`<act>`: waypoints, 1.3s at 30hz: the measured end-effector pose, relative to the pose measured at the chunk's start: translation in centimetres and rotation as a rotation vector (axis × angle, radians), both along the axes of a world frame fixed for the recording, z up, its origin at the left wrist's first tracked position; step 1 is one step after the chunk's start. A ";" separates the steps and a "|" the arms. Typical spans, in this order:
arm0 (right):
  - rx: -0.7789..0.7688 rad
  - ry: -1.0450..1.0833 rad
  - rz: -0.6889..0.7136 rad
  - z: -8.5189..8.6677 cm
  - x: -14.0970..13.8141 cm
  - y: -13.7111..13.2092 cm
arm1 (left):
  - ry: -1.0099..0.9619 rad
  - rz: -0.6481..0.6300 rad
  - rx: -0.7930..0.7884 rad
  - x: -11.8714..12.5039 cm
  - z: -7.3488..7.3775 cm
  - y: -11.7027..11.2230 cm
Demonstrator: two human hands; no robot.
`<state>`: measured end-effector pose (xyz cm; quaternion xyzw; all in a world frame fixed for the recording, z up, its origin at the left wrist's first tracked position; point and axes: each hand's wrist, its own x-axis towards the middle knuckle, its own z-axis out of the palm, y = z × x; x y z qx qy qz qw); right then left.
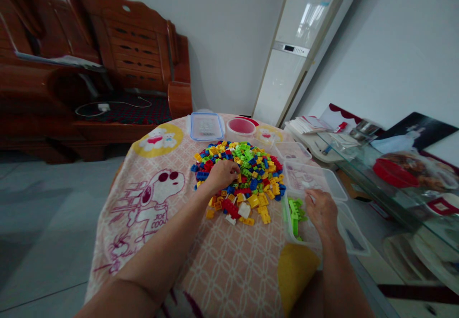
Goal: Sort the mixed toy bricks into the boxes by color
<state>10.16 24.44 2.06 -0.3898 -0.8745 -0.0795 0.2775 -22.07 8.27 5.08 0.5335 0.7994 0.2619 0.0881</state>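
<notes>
A heap of small plastic bricks [247, 169] in red, blue, yellow, green and white lies on a round table under a pink cartoon cloth [161, 203]. My left hand [221, 173] rests on the left side of the heap, its fingers curled down among the bricks; what they pinch is hidden. My right hand [321, 210] lies inside a clear plastic box [353, 244] at the table's right edge, fingers bent, beside several green bricks [295, 213] in that box.
More clear boxes [306, 177] stand right of the heap. A blue-rimmed lid [205, 126] and a pink tub [241, 127] sit at the far edge. A wooden sofa [107, 69] is at the left, a tall white air conditioner [294, 50] behind, a glass table [394, 174] at the right.
</notes>
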 end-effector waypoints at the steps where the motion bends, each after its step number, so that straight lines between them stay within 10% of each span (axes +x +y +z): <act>1: -0.001 -0.002 0.003 0.0 0.0 0.0 | -0.010 0.002 0.012 -0.2 -0.1 0.0; 13: -0.010 -0.020 -0.008 0.1 0.0 0.0 | -0.456 -0.198 0.191 3.2 -0.1 0.8; 32: -0.029 -0.019 -0.005 0.1 0.0 -0.1 | 0.187 -0.077 -0.257 1.1 1.4 -0.9; 39: -0.022 -0.002 0.001 0.1 0.0 -0.1 | 0.124 -0.089 -0.125 0.5 0.7 -0.6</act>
